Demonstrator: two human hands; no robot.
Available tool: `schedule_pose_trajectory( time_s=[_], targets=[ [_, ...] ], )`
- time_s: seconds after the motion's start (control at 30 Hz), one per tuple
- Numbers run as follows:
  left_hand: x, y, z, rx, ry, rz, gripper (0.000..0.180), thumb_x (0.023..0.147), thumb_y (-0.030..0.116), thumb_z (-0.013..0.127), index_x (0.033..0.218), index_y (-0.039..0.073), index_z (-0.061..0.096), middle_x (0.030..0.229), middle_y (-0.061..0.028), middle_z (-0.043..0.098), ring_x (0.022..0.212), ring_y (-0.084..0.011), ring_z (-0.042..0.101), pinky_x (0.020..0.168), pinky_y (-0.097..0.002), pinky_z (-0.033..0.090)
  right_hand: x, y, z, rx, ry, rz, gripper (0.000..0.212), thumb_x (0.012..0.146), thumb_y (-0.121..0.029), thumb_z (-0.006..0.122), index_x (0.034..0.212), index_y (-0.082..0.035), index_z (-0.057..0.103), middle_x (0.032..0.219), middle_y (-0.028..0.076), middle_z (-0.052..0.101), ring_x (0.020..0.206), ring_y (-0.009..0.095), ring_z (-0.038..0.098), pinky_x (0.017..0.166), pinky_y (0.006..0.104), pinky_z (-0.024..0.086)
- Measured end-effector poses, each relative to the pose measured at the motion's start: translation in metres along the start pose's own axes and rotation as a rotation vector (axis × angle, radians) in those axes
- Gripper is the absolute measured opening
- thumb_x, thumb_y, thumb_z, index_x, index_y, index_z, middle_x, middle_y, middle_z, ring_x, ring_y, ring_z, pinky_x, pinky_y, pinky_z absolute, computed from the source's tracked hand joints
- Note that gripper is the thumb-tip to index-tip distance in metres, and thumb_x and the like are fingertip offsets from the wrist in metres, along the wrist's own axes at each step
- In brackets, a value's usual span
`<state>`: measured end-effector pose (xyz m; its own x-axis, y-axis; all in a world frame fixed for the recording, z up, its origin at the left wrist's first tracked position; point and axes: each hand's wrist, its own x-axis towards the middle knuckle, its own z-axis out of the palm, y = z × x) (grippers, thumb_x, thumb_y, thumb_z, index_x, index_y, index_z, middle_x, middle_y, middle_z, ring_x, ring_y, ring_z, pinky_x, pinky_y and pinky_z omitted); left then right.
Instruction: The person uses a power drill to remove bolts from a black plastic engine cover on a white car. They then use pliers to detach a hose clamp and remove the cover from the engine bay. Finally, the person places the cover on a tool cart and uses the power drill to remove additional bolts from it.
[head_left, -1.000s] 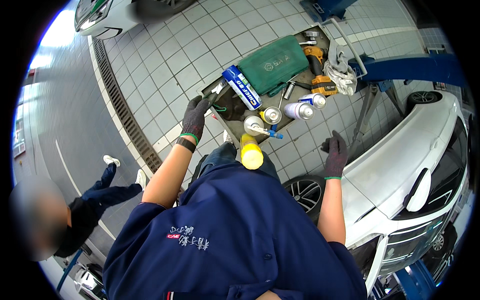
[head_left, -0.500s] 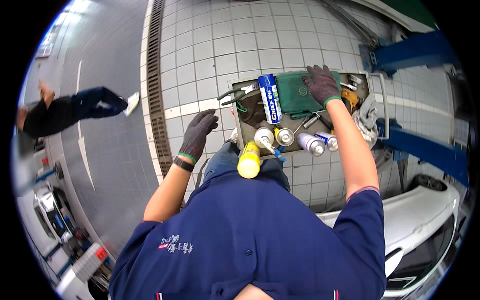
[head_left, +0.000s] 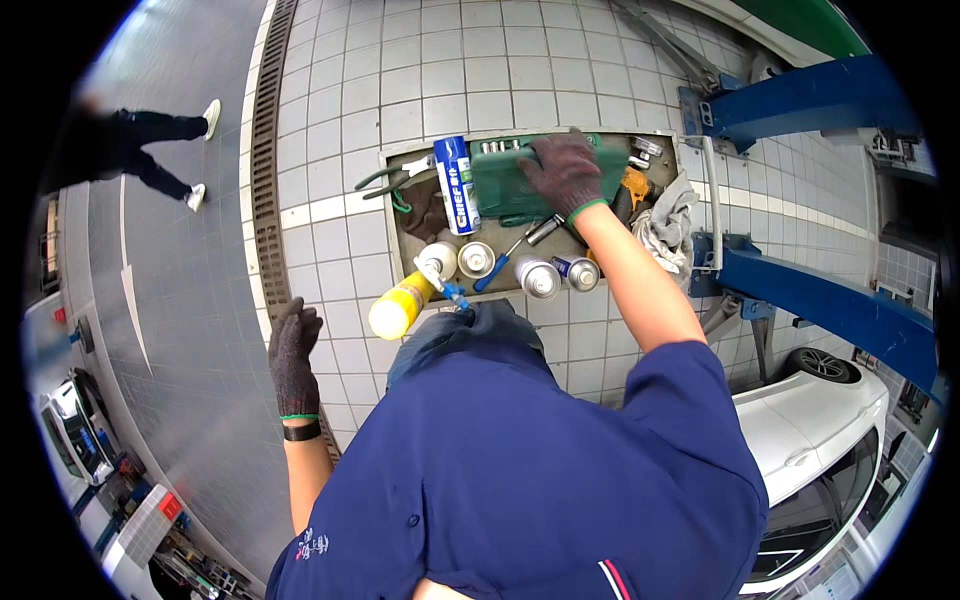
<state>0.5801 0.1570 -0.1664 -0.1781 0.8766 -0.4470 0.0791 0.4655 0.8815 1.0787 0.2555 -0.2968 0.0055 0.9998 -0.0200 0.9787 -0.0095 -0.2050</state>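
My right hand, in a dark knitted glove with a green cuff, grips the lid of a green tool case on the cart's tray. The lid stands partly raised, and shiny sockets show along its far edge. Away from the cart on the left, my gloved left hand hangs with stretched fingers and holds nothing. Left of the case lies a blue-and-white spray can. Just below the case are a ratchet-like metal tool and a blue-handled screwdriver.
The tray's near side holds a yellow can, a spray gun and several metal-topped cans. Pliers stick out left. A yellow-orange power tool and grey rags lie right, near blue lift arms and a white car.
The tool case lid has come up, uncovering sockets, with my right hand on it. My left hand has moved down and away from the cart. The person at far left has walked on.
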Motion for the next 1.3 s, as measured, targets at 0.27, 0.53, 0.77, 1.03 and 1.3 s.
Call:
schedule_pose_trajectory(
  time_s=[0.27,0.53,0.77,1.03,1.3],
  targets=[
    [-0.013,0.034,0.045,0.156,-0.157,0.225,0.041,0.117,0.02,0.055,0.148,-0.004,0.066,0.128,-0.0152,0.075,0.121,-0.0238,0.071,0.113,-0.0418,0.055,-0.119,0.017,-0.035,0.259,0.167,-0.125,0.025,0.093,-0.032,0.08,0.103,-0.01,0.077,0.097,0.015,0.073,0.098,0.038,0.071,0.087,0.0535,0.054],
    [-0.028,0.065,0.127,0.372,-0.181,0.26,0.04,0.113,0.014,0.059,0.149,-0.003,0.065,0.133,-0.0173,0.074,0.127,-0.0244,0.07,0.112,-0.0404,0.054,-0.126,0.086,-0.036,0.656,-0.115,0.114,0.03,0.104,-0.028,0.075,0.123,-0.004,0.08,0.118,0.02,0.077,0.115,0.038,0.074,0.1,0.0449,0.059],
    [-0.057,0.072,0.214,0.521,-0.221,0.303,0.038,0.109,0.011,0.066,0.145,-0.001,0.067,0.13,-0.0177,0.075,0.124,-0.0265,0.072,0.109,-0.0414,0.056,-0.02,0.175,-0.007,-0.004,-0.146,0.079,0.037,0.103,-0.035,0.069,0.13,-0.011,0.079,0.129,0.019,0.076,0.119,0.038,0.074,0.105,0.0501,0.058],
    [-0.076,0.07,0.258,0.661,-0.245,0.377,0.041,0.101,-0.001,0.071,0.142,0.001,0.071,0.132,-0.018,0.076,0.126,-0.0315,0.072,0.113,-0.0453,0.053,0.012,0.319,0.04,0.509,0.211,0.441,0.031,0.106,-0.033,0.065,0.127,-0.017,0.082,0.129,0.017,0.079,0.123,0.037,0.074,0.106,0.0445,0.058],
    [-0.072,0.062,0.272,0.582,-0.231,0.346,0.038,0.104,0.003,0.067,0.142,-0.001,0.071,0.135,-0.0182,0.075,0.125,-0.0284,0.072,0.112,-0.0427,0.054,-0.076,0.324,0.005,0.349,-0.192,0.265,0.042,0.105,-0.046,0.068,0.12,-0.008,0.08,0.12,0.02,0.08,0.113,0.041,0.074,0.1,0.0482,0.058]
  ],
)
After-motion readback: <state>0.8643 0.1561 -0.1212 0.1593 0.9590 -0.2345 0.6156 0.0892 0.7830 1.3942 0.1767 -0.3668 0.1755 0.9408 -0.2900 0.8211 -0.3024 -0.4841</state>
